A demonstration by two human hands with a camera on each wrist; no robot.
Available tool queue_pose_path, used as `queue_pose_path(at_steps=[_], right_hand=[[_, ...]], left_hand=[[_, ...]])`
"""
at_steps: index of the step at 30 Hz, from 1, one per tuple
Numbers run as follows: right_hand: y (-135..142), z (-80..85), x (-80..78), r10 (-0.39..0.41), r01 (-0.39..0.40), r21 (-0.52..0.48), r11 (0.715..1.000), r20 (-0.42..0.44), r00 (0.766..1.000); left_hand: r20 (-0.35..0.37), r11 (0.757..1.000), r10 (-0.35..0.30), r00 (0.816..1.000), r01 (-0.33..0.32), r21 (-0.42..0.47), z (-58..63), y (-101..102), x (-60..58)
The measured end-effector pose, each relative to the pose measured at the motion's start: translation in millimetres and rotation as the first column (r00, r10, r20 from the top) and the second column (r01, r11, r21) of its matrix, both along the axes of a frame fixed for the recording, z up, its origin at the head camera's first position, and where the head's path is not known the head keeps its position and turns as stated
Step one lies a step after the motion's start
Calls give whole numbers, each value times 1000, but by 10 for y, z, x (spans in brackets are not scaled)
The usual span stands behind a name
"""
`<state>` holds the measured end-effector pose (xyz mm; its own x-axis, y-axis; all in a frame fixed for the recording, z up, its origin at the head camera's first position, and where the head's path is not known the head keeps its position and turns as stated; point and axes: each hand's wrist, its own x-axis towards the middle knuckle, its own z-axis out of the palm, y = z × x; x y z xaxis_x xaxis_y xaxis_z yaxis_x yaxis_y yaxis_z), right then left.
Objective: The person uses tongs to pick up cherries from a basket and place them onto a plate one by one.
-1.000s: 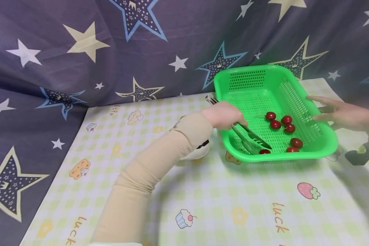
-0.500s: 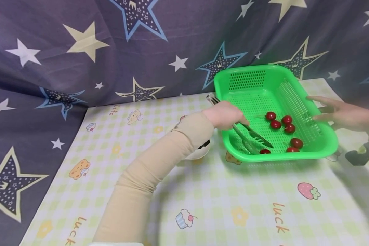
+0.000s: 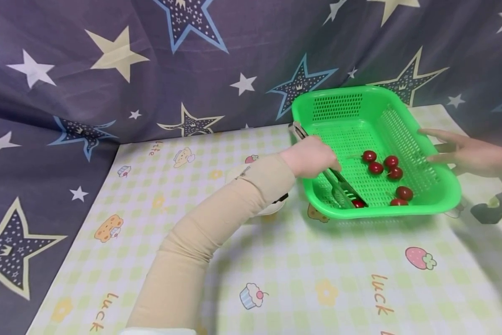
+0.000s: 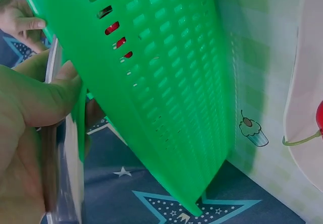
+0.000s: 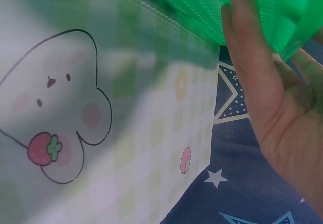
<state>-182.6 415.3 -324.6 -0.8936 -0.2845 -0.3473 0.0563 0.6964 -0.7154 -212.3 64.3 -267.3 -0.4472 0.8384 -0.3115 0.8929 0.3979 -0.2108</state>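
My left hand [image 3: 311,157] reaches over the near left side of a green plastic basket [image 3: 384,212] and grips metal tongs [image 3: 338,179]. The slotted tong ends point down into the near left corner, against a red cherry [image 3: 358,204] that they partly cover. In the left wrist view, the thumb and fingers wrap the tongs [image 4: 65,168] beside the basket rim. Several more cherries [image 3: 375,168] lie on the basket floor, right of the tongs. At the right rim my right hand [image 3: 474,153] touches the basket with extended fingers; its thumb [image 5: 252,52] lies against the outer wall.
A white plate [image 3: 271,208] stands left of the basket, mostly hidden under the left forearm. One stemmed cherry [image 4: 320,119] on it shows in the left wrist view. A star-patterned dark cloth [image 3: 242,56] hangs behind the checked tablecloth [image 3: 292,270].
The tongs have shifted slightly right, and their ends have drawn together around the cherry in the near left corner. My right hand stays at the basket's right rim.
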Motion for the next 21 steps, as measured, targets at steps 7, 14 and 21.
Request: queue_pose_path(at_steps=[7, 14, 21], right_hand=[[-13, -1, 14, -7, 7, 28, 1000, -22, 1000], [-18, 5, 11, -5, 5, 6, 1000, -2, 1000], [-35, 17, 40, 3, -3, 15, 1000, -26, 1000]], left_hand=[[-39, 1000, -18, 999, 18, -1, 11, -1, 8], [-49, 999, -34, 998, 35, 15, -21, -13, 4], [-30, 999, -23, 999, 24, 44, -34, -39, -12]])
